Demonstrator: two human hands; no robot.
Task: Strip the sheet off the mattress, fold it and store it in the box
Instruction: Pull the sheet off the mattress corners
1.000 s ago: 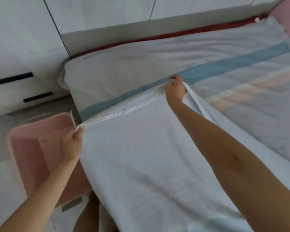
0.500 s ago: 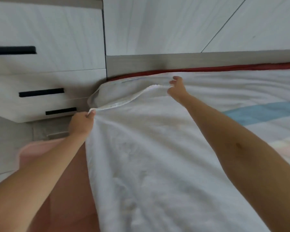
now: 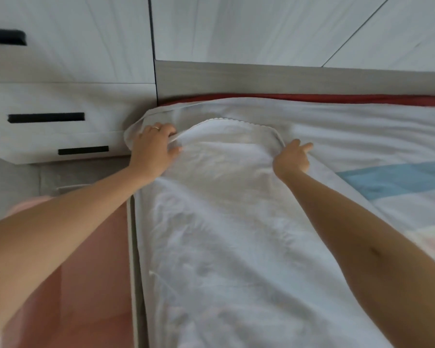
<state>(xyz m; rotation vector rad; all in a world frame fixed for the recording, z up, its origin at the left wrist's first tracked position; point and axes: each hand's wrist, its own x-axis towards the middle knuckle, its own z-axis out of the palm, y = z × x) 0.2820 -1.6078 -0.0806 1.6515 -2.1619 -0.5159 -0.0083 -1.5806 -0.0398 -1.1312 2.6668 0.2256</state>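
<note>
The white sheet (image 3: 224, 222) lies doubled on the mattress (image 3: 362, 136), and its scalloped hem reaches almost to the far corner. The left hand (image 3: 155, 149) grips the left end of the hem with curled fingers. The right hand (image 3: 291, 160) pinches the right end, one finger pointing straight. The pink box (image 3: 86, 285) stands beside the bed, under the left arm.

Soft, even daylight, faint shadows, mild motion blur, wide-angle bending toward the edges.

Both forearms (image 3: 68, 229) were bare, left hand (image 3: 154, 149) wore a thin pale ring (image 3: 156, 127) on one finger, right hand (image 3: 292, 159) was bare.
</note>
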